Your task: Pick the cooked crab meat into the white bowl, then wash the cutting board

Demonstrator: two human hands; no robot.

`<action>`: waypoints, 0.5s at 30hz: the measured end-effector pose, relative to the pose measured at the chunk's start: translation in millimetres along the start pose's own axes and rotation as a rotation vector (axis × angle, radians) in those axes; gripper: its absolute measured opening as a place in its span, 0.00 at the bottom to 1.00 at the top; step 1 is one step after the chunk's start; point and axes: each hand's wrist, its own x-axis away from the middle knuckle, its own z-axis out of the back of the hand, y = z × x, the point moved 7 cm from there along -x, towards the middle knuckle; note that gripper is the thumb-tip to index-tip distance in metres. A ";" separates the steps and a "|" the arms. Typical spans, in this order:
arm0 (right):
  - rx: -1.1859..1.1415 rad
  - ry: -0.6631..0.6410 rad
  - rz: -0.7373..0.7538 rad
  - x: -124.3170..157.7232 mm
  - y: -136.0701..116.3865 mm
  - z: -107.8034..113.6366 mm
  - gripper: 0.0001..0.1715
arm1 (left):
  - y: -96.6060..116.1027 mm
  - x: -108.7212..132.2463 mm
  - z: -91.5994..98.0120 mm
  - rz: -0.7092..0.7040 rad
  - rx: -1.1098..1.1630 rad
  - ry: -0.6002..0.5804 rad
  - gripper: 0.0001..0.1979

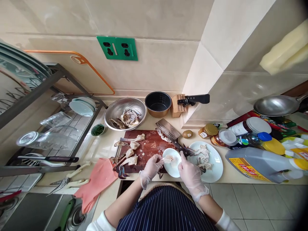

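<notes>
My left hand, in a clear plastic glove, pinches a pale piece of crab meat over a small white bowl. The gloved right hand grips that bowl by its right rim. Beneath lies a dark red cutting board. Several crab pieces with legs rest along its left side. A cleaver lies across the board's upper right corner, with more crab bits beside it. To the right, a white plate holds pale scraps.
Behind the board stand a metal colander with crab parts, a black-lined pot and a knife block. A kiwi, jars and a large bottle line the right. At left are a pink glove, scissors and a dish rack.
</notes>
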 end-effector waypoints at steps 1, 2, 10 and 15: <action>-0.009 0.007 -0.002 1.1 -0.3 -1.2 0.35 | 0.4 0.0 -1.2 -0.035 -0.053 0.029 0.13; -0.020 0.014 0.001 2.4 -1.1 -2.3 0.36 | 2.5 0.5 -1.9 -0.084 -0.124 0.064 0.10; -0.049 0.059 -0.011 9.3 -1.7 4.7 0.36 | 28.2 18.4 -19.3 -0.363 -1.031 0.126 0.09; -0.024 0.071 -0.012 9.5 -1.0 13.3 0.35 | 27.9 21.5 -31.7 -0.408 -1.317 0.089 0.14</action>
